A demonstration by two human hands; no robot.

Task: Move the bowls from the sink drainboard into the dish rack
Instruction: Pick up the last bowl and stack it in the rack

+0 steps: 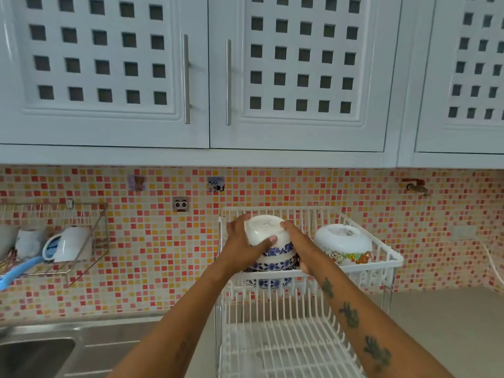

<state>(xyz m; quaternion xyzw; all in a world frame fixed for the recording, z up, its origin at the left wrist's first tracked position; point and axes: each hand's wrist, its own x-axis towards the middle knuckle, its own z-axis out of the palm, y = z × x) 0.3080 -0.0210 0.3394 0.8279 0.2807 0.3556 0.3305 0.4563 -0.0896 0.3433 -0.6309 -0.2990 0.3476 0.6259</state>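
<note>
At the far left, a wire wall shelf (54,236) is fixed to a pink, red and yellow mosaic backsplash (163,241); white mugs (72,244) and a pale blue utensil handle (19,271) are held in it. Below it, part of a steel sink (35,350) and its drainboard (109,347) is seen at the lower left edge. White cabinet doors (103,64) with square cut-outs are hung across the top.

Towards the centre, both forearms are stretched forward to the upper tier of a white two-tier dish rack (362,271), which stands on the worktop (441,323). An upturned white bowl (266,229) is clasped between the two hands: the left hand (242,246) is wrapped around its left side, thumb across the front, and the right hand (297,244) is pressed against its right side. Each grip is closed on this bowl. The bowl is set on top of a stack of blue-patterned bowls (272,264), upside down in the left part of the upper tier.

Just to the right, in the same tier, a larger white bowl with cartoon figures (344,245) is also placed upside down, apart from the hands. The lower tier (281,347) is seen beneath.
</note>
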